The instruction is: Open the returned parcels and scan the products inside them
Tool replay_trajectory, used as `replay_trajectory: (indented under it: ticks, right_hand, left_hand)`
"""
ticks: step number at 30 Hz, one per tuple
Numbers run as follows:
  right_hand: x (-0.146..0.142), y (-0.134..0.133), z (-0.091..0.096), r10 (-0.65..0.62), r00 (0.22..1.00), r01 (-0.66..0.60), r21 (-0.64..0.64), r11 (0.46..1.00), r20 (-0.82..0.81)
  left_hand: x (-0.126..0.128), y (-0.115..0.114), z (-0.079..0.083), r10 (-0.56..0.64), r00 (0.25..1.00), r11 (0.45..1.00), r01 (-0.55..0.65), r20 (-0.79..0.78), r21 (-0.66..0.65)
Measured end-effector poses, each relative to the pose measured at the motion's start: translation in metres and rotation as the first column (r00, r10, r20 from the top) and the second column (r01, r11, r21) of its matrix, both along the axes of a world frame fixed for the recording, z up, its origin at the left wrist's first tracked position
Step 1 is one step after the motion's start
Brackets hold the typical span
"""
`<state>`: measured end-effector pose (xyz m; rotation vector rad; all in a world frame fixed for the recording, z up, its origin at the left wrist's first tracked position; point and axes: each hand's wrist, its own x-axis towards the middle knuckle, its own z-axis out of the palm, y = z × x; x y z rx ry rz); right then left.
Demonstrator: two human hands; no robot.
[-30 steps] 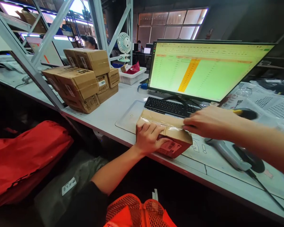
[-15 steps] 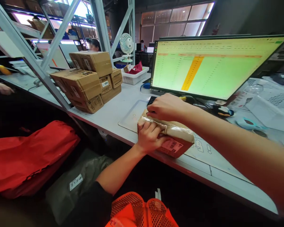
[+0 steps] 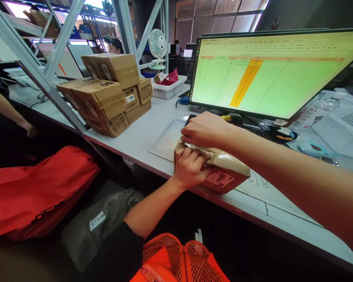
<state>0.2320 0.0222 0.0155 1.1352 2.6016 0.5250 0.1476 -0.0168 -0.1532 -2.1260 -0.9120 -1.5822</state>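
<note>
A taped cardboard box (image 3: 231,159) stands at the front edge of the white desk, a label with a barcode on the side facing me. My left hand (image 3: 191,166) grips its near left corner, fingers bent over the top edge and thumb along the side. Over the far part of the top, my right hand (image 3: 204,129) is closed in a fist, knuckles up. Whatever its fingers hold at the box's top is hidden beneath them. Clear tape on the top looks wrinkled and shiny beside both hands.
Several cardboard boxes (image 3: 102,100) are stacked on the desk at the left, beside a metal frame post. A monitor (image 3: 270,74) stands behind my right hand. Farther back are a white basket (image 3: 167,91) and a fan (image 3: 157,44). A red bag (image 3: 44,192) lies low left; another person's hand (image 3: 31,130) shows above it.
The camera view has shifted slightly. Both hands stay on the box, and its top looks more bulged near the tape. The other person's arm at the left has come further into view.
</note>
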Motion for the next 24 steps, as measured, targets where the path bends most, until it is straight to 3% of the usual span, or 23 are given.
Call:
replay_trajectory:
  ticks: [8,14,19,22,24]
  right_hand:
    - [0.009,-0.006,-0.005,0.016,0.999,-0.018,0.034,0.999,0.035]
    - [0.027,-0.018,-0.007,-0.027,0.996,0.028,-0.019,0.999,0.091]
    - [0.081,-0.041,0.002,-0.162,0.979,0.172,-0.074,0.982,0.120]
    - [0.127,-0.056,0.004,-0.377,0.920,0.386,-0.074,0.920,0.110]
    - [0.155,-0.064,-0.007,-0.478,0.877,0.480,-0.082,0.874,0.036]
  left_hand:
    - [0.000,0.002,-0.004,0.010,1.000,1.000,-0.010,-0.006,-0.004]
    - [-0.001,0.000,-0.003,-0.016,1.000,0.999,0.016,-0.021,-0.028]
    - [-0.001,-0.003,-0.001,-0.047,0.999,0.999,0.047,0.006,-0.015]
    - [-0.002,-0.002,-0.002,-0.039,0.999,0.999,0.039,-0.005,-0.034]
    - [-0.002,-0.002,-0.003,-0.038,0.999,0.999,0.038,0.006,-0.039]
